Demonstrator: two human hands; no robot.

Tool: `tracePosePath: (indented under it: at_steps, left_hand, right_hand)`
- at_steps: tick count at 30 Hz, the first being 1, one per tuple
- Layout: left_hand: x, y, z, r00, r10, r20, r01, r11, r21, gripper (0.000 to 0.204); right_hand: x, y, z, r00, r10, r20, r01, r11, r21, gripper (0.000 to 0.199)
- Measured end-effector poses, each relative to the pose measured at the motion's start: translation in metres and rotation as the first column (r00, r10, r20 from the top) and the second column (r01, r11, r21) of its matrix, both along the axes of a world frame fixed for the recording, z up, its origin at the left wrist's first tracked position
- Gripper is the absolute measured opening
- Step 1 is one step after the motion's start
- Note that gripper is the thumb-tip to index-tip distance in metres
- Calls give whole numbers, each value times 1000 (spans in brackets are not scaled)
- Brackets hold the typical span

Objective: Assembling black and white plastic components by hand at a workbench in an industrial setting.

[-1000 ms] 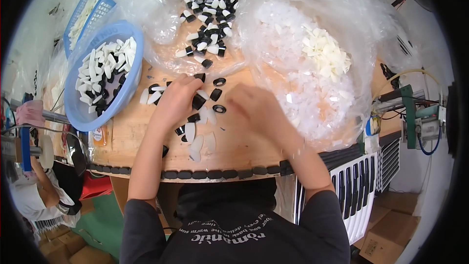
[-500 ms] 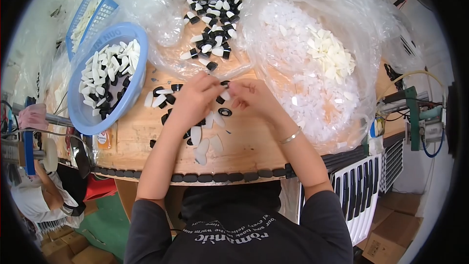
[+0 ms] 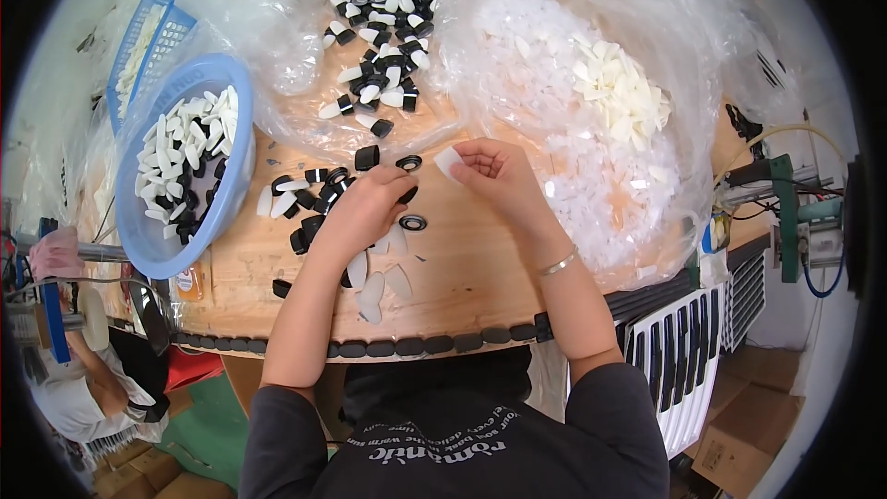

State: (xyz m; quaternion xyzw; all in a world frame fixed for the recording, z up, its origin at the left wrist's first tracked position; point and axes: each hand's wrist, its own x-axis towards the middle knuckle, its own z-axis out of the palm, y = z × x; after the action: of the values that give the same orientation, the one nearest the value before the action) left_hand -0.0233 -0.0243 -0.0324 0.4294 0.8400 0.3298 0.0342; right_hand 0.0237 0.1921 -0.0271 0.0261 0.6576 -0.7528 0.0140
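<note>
From the head camera, the left hand [image 3: 362, 212] rests on the wooden table [image 3: 471, 263], its grip closed on a black ring [image 3: 407, 194]. The right hand [image 3: 494, 171] pinches one white tab [image 3: 447, 163] just above the table. Two more black rings [image 3: 410, 192] lie between the hands. One blue bowl [image 3: 176, 162] of black-and-white pieces stands at left. Two clear bags [image 3: 591, 111] of parts fill the far side; cardboard boxes [image 3: 739, 434] sit on the floor.

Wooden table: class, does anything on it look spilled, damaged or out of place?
Nothing looks damaged. Small black rings and white pieces lie loose on the wooden table beside the left hand, outside the blue bowl.
</note>
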Motion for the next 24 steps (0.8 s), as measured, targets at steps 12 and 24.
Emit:
tracePosePath:
  at_steps: [12,24]
  left_hand:
    - [17,6,12,907,108,407,-276,883,379,32]
    - [27,9,17,824,-37,565,-331,779,533,34]
  right_hand:
    - [9,-24,4,889,25,-458,111,957,266,17]
    - [15,-34,4,837,-13,-548,206,933,294,23]
